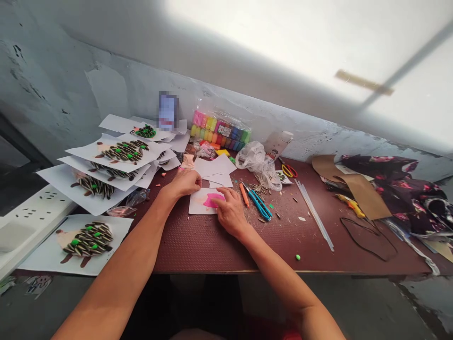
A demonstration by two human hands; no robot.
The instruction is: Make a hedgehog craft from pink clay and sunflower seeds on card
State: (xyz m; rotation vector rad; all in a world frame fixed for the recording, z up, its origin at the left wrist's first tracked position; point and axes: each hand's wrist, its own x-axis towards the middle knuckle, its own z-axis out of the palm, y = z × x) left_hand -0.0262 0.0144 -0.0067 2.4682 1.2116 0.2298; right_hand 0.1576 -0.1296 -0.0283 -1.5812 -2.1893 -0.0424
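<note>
- I'm working at the middle of the bench (198, 250), where the small white card (196, 208) is lying flat between the near and far edges, probably so both hands can reach it.
- My right hand (231, 210) is arching loosely half-open over the card's right side, fingers bent above the pink patch (212, 199), seemingly steadying it; I'm not seeing anything in its grasp.
- My left hand (187, 182) is curling inward by the card's far-left corner; its fingertips are hiding, so I cannot tell whether they're pinching anything.
- An orange pen (244, 194) and a blue-handled tool (260, 205) are lying just beyond my right hand, presumably for easy picking up.
- The modelling-clay pack (219, 132) is leaning against the wall along the far edge, which is propping it up.
- Seed-covered hedgehog sheets (85, 163) are overlapping at the left end, likely saving room.
</note>
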